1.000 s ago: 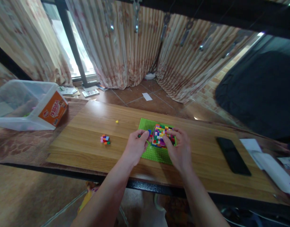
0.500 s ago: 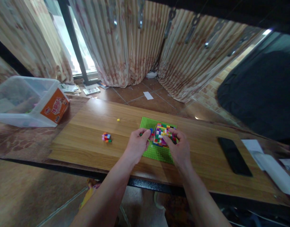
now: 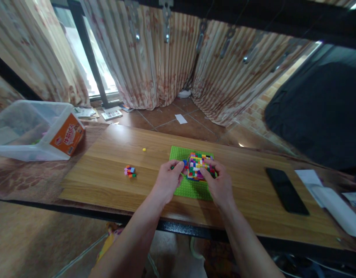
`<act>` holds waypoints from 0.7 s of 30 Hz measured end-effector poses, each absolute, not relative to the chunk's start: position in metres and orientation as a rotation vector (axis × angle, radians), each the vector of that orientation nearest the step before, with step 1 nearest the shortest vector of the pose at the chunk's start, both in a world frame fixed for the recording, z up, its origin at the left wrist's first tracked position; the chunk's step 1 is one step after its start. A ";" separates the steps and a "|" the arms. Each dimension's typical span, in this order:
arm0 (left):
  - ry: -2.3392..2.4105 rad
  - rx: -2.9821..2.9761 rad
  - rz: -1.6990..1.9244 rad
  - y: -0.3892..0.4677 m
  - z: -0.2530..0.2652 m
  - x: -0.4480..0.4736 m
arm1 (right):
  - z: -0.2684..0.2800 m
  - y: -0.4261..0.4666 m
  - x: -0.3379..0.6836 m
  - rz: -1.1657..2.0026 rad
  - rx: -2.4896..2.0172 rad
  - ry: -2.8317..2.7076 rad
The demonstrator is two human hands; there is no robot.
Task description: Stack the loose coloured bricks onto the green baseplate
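A block-shaped build of many-coloured building bricks (image 3: 196,163) stands on a green studded baseplate (image 3: 192,190). My right hand (image 3: 219,178) is wrapped round the right side of this build, thumb on its near top and fingers behind. At the left side my left hand (image 3: 169,177) is closed in a pinch, with blue, red and green bricks showing at its fingertips. Whether those bricks are joined to the build cannot be seen. Part of the build is covered by my right fingers.
A small pile of loose bricks (image 3: 130,172) lies left on the wooden board (image 3: 99,162), with a single yellow brick (image 3: 144,149) farther back. A clear plastic bin (image 3: 29,152) stands far left. To the right lie a black phone (image 3: 286,190) and white paper (image 3: 308,181).
The view has tilted slightly, so the scene sits a little lower and to the left. Both hands stay at the build, with hardly any change in their grip.
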State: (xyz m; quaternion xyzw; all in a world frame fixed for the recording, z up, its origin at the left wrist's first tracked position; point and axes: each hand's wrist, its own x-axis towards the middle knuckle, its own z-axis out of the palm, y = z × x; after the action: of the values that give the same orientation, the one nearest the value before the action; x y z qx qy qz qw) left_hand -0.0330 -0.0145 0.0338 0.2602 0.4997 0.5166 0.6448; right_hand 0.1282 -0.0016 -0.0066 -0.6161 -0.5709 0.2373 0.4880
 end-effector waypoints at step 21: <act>0.968 0.723 1.188 -0.019 0.040 -0.023 | 0.029 -0.025 0.098 0.754 -1.333 -1.449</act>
State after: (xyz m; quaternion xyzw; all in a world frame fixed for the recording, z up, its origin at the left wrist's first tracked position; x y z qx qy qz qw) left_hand -0.0234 -0.0194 0.0397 0.3197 0.4282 0.5255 0.6620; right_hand 0.0976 -0.0249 0.0288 -0.5497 -0.5975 0.3110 0.4940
